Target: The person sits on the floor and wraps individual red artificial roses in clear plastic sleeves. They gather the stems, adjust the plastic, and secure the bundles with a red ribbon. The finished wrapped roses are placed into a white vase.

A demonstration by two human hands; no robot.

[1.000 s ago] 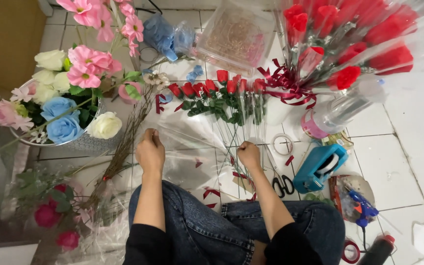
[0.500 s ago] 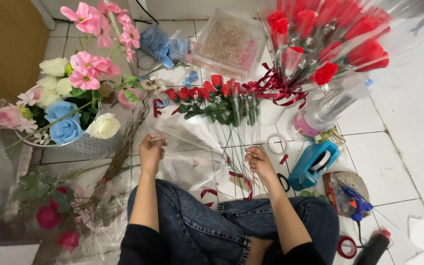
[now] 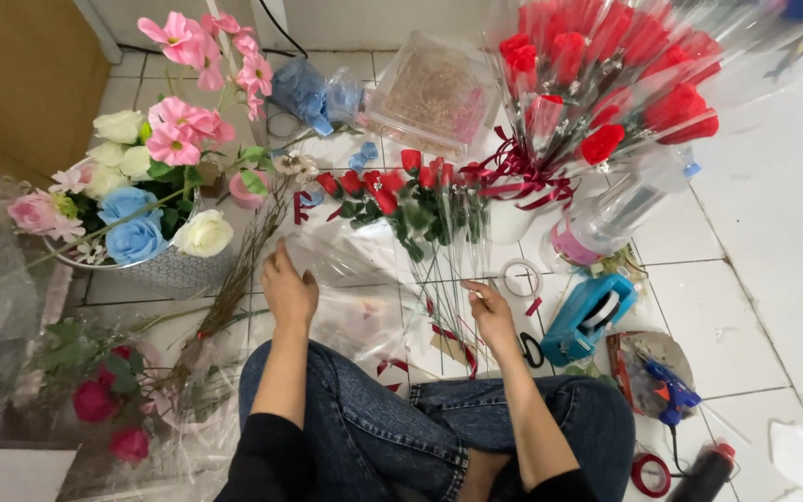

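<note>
I sit on a white tiled floor with a sheet of clear cellophane (image 3: 364, 279) spread in front of my knees. My left hand (image 3: 287, 290) rests on the sheet's left edge, fingers pinching it. At the sheet's right edge, my right hand (image 3: 493, 314) grips the film near thin green stems. A row of small red artificial roses (image 3: 392, 191) lies just beyond the sheet, heads to the left and top, stems running toward my right hand.
A basket of pink, white and blue flowers (image 3: 141, 200) stands left. A wrapped red rose bouquet (image 3: 606, 84) stands at back right. A blue tape dispenser (image 3: 587, 316), scissors (image 3: 530, 349), tape roll (image 3: 519, 277), glue gun (image 3: 666, 390) and a clear box (image 3: 429, 93) lie around.
Both hands have shifted slightly toward me and apart on the cellophane, with the right hand moving right along the stems. The view has tilted a little.
</note>
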